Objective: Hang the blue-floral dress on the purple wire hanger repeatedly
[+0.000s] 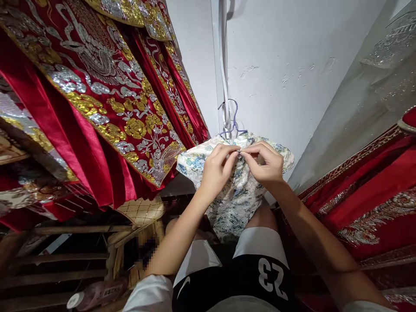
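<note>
A small white dress with a blue and green floral print (234, 199) hangs on a blue wire hanger (231, 125) in front of me, against a white wall. My left hand (217, 168) and my right hand (264, 162) meet at the dress collar. Both pinch the fabric at the neck fastening, fingertips touching at the middle. What sits between the fingertips is too small to make out. The hanger hook goes up to a white strap (223, 65) on the wall.
Red garments with gold and silver embroidery (107, 99) hang at the left, and more red embroidered cloth (367, 203) lies at the right. A woven basket (143, 212) and wooden slats (65, 260) sit lower left. My black shorts marked 23 (260, 277) are below.
</note>
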Demonstrator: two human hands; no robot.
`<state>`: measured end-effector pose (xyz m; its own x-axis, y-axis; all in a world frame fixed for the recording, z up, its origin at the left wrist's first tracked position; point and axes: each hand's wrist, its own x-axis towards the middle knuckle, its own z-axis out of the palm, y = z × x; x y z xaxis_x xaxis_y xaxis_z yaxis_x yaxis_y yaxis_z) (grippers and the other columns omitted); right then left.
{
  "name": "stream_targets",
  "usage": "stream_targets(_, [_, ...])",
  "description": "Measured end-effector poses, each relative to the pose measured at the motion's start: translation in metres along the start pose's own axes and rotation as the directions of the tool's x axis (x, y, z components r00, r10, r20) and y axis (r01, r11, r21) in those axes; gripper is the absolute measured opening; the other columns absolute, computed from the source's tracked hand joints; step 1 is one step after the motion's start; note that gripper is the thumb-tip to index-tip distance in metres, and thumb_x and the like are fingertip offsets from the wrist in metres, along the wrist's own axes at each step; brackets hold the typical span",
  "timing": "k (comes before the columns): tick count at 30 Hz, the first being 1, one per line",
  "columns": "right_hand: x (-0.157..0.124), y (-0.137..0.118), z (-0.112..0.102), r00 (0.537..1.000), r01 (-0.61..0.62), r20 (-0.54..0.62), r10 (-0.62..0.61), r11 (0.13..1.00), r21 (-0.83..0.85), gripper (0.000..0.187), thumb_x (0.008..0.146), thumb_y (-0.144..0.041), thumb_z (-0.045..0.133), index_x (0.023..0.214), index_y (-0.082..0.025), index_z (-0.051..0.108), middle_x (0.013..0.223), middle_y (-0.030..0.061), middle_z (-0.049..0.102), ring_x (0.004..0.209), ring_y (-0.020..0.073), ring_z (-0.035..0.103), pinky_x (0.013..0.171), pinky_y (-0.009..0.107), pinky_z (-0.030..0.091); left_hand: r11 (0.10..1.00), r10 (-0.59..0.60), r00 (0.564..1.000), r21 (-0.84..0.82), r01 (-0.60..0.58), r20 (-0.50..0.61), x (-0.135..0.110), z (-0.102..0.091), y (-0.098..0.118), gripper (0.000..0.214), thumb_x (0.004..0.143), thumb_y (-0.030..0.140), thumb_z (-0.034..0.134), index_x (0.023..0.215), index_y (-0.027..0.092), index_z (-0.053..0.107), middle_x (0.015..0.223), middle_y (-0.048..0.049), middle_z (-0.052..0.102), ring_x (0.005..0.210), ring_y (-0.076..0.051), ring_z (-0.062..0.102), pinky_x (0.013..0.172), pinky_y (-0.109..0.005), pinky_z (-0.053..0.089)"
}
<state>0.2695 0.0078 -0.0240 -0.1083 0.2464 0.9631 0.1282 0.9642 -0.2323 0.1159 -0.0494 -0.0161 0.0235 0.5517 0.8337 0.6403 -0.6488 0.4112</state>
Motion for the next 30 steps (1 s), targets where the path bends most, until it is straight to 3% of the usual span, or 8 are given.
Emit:
stream_targets(4, [-0.007,0.011,0.004,0.998,0.069,0.001,-0.069,0.998,-0.011,0.01,0.088,-0.013,0.066,0.089,-0.022,0.07,0.08,0.0047,0.07,0.076,0.0202,0.064,0.066,0.036,0.052,0.993,0.053,0.998,0.104,-0.052,-0.015,0.012,0.003,-0.005,0.018,0.102,0.024,0.049,0.095,0.019,0.065,0.091,-0.0054,0.069,0.088,-0.018,0.065,0.08,-0.031,0.05])
stream_targets(10, [-0.031,0.03,0.022,0.999,-0.031,0.032,0.032,0.999,-0.037,0.009,0.093,-0.019,0.062,0.089,-0.022,0.07,0.078,0.0051,0.067,0.074,0.0196,0.064,0.064,0.034,0.052,0.991,0.048,0.997,0.128,-0.04,-0.06,0.013,0.003,-0.014,0.017,0.099,0.023,0.054,0.091,0.016,0.067,0.085,-0.0039,0.069,0.079,-0.015,0.064,0.073,-0.027,0.049])
stream_targets(13, [-0.042,0.032,0.031,0.996,-0.071,0.051,0.074,0.996,-0.059,0.011,0.094,-0.02,0.061,0.086,-0.021,0.069,0.077,0.0053,0.067,0.074,0.0193,0.063,0.065,0.033,0.051,0.996,0.025,0.99,0.087,-0.013,-0.139,0.02,-0.002,-0.016,0.017,0.097,0.022,0.056,0.09,0.016,0.069,0.083,-0.0033,0.07,0.076,-0.014,0.063,0.071,-0.026,0.049])
stream_targets(16, [-0.054,0.033,0.03,0.981,-0.078,0.172,0.087,0.995,-0.061,0.015,0.094,-0.02,0.059,0.082,-0.021,0.067,0.077,0.0054,0.069,0.073,0.0193,0.064,0.065,0.033,0.051,0.996,-0.089,0.955,-0.046,0.08,-0.282,0.026,-0.022,-0.03,0.016,0.095,0.026,0.06,0.092,0.016,0.071,0.084,-0.0035,0.071,0.075,-0.014,0.064,0.068,-0.025,0.049])
stream_targets(20, [-0.066,0.032,0.009,0.968,-0.116,0.216,0.131,0.99,-0.08,0.012,0.093,-0.019,0.061,0.084,-0.021,0.068,0.078,0.0056,0.072,0.073,0.0196,0.064,0.064,0.032,0.05,0.92,-0.353,0.823,-0.323,0.221,-0.444,0.016,-0.058,-0.075,0.022,0.084,0.037,0.073,0.086,0.015,0.074,0.075,-0.0013,0.068,0.068,-0.012,0.061,0.064,-0.023,0.047])
stream_targets(24, [-0.07,0.02,-0.011,0.952,-0.032,0.3,0.062,0.994,-0.105,0.016,0.093,-0.016,0.06,0.079,-0.021,0.066,0.074,0.0045,0.069,0.072,0.0197,0.064,0.069,0.034,0.051,0.757,-0.618,0.585,-0.599,0.26,-0.526,-0.008,-0.075,-0.116,0.025,0.072,0.035,0.082,0.081,0.013,0.072,0.066,0.0025,0.063,0.06,-0.008,0.055,0.061,-0.019,0.043])
stream_targets(27, [-0.071,0.007,-0.019,0.931,-0.038,0.359,0.071,0.994,-0.099,0.016,0.095,-0.017,0.059,0.082,-0.022,0.066,0.075,0.0038,0.07,0.073,0.02,0.066,0.069,0.035,0.052,0.625,-0.751,0.437,-0.746,0.23,-0.494,-0.019,-0.072,-0.129,0.019,0.07,0.025,0.081,0.081,0.013,0.071,0.065,0.0043,0.062,0.058,-0.006,0.053,0.059,-0.017,0.042])
stream_targets(30, [-0.072,-0.002,-0.027,0.944,-0.107,0.305,0.123,0.992,-0.068,0.012,0.094,-0.019,0.061,0.086,-0.024,0.068,0.078,0.0027,0.072,0.074,0.0197,0.067,0.068,0.034,0.053,0.459,-0.853,0.378,-0.861,0.218,-0.359,-0.033,-0.058,-0.131,0.013,0.073,0.017,0.078,0.082,0.013,0.069,0.064,0.0053,0.061,0.056,-0.004,0.052,0.06,-0.014,0.042])
